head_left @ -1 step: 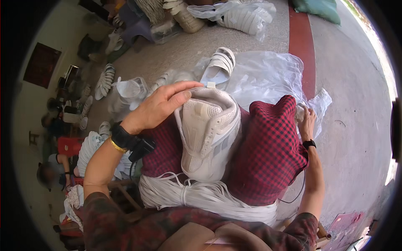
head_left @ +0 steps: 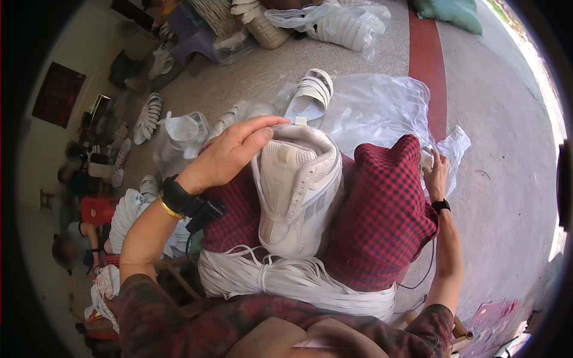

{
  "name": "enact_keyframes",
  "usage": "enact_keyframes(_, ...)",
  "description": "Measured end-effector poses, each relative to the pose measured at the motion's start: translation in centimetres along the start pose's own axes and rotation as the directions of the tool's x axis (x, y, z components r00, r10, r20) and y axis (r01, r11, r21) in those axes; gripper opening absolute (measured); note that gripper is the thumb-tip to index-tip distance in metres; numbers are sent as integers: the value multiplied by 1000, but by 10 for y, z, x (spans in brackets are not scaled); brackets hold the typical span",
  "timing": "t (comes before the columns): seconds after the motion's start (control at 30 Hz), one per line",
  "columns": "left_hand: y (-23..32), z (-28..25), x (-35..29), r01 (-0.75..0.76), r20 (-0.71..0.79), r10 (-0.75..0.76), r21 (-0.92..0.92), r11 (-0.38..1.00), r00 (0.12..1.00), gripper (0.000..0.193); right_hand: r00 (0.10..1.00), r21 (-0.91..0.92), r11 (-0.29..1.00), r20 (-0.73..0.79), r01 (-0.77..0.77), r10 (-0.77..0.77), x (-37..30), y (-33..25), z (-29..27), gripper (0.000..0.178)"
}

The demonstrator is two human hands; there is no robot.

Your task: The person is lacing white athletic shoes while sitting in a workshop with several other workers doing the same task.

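Sneaker (head_left: 290, 200) is resting between the cloth-covered knees (head_left: 385, 206), already shaped but appearing unlaced at its eyelets (head_left: 302, 185), white lace bundle (head_left: 304, 283) lying tied nearby, left hand (head_left: 227, 150) loosely gripping the collar (head_left: 328, 144), fingers partly spread, right hand (head_left: 438, 176) curling at a pale item (head_left: 426, 159), hold unclear.

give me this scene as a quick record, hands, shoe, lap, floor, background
left hand: at the shoe's collar, near the heel tab
right hand: out to the side, at a pale item it partly hides; grip unclear
shoe: white, toe toward the wearer, opening away
lap: red-and-black checked cloth; bundle of white cords, tied round
floor: clear plastic sheet; red stripe
background: another person's arm at left
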State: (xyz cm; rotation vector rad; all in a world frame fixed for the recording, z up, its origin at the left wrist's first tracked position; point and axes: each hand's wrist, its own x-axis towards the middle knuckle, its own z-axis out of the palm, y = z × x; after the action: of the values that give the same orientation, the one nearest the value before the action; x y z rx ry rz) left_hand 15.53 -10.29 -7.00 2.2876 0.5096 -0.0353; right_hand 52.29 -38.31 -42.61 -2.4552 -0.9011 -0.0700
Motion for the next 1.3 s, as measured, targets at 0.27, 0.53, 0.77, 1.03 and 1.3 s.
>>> enact_keyframes(0.27, -43, 30, 7, -305, -192, 457, 519, 798, 869, 37, 995, 702, 711, 37, 42, -95, -1, -147, -205, 37)
enact_keyframes(0.53, -37, 14, 30, -264, -268, 440, 505, 821, 857, 35, 647, 507, 747, 403, 430, -647, -101, -318, -271, 15)
enact_keyframes(0.77, -45, 33, 25, -297, -421, 528, 501, 813, 737, 37, 528, 198, 665, 464, 720, -711, -157, -328, -209, 20)
enact_keyframes(1.03, -7, 68, -127, -345, -67, 340, -77, 936, 938, 17, 593, 670, 739, 625, -73, -508, -140, -323, -243, 18)
enact_keyframes(1.3, -1, 96, -121, -439, -211, 396, -228, 869, 894, 14, 558, 758, 509, 648, -407, -518, -143, -331, -264, 10)
